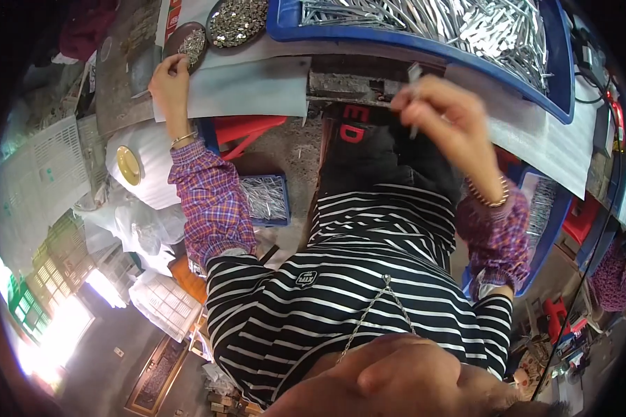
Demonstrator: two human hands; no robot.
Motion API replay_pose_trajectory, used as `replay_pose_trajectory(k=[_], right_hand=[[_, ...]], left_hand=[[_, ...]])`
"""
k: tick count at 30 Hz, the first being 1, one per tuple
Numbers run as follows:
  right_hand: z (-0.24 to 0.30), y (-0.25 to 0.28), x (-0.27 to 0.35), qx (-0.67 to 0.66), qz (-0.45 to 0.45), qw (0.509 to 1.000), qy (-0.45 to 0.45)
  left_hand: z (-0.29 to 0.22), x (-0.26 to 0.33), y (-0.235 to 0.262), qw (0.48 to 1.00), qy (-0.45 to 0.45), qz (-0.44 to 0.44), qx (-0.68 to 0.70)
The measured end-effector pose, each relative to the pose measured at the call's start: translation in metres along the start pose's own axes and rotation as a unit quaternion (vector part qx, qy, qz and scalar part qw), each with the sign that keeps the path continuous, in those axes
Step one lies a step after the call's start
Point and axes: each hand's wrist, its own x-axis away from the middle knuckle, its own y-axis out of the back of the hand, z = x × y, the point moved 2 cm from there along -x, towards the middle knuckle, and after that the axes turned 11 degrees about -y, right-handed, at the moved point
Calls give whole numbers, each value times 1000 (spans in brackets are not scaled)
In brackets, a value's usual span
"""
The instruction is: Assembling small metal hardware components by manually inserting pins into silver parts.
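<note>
My left hand (170, 85) reaches to the small brown dish (174, 42) of tiny silvery metal parts at the far left. Its thumb and fingertips come together at the near rim; whatever is between them is too small to make out. Raised over my lap at the right, my right hand (451, 115) is closed on a slender metal strip (414, 72). The strip stands roughly upright, one end above the fingers and one below; motion blurs both. Beyond is a large blue tray (424, 47) heaped with similar silvery strips.
A round dish (235, 46) of small brassy parts stands beside the small one. White sheeting (257, 90) covers the table's near edge. Below are a red stool (240, 132) and blue crates (270, 223) of metal pieces. A cable (588, 83) lies at the right.
</note>
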Motion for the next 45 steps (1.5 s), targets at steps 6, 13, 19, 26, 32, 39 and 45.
replay_pose_trajectory(k=[6, 13, 19, 26, 32, 39, 45], right_hand=[[-78, -62, 34, 352, 49, 935, -22], [-97, -88, 51, 140, 172, 975, -15], [-88, -32, 24, 212, -55, 975, -49], [-89, -63, 46, 102, 146, 984, -20], [-77, -50, 47, -118, 17, 991, -62], [-74, -35, 52, -192, -98, 967, -133], [-79, -33, 54, -307, -111, 931, -161]], left_hand=[[-3, 1, -3, 999, -11, -35, 39], [-23, 3, 4, 987, -26, -93, 132], [-29, 12, 13, 969, 27, -104, 221], [-89, 36, 6, 904, 112, -36, 412], [-192, 83, 2, 799, 99, 146, 574], [-261, 118, -23, 717, 79, 221, 657], [-273, 120, -33, 722, 67, 237, 646]])
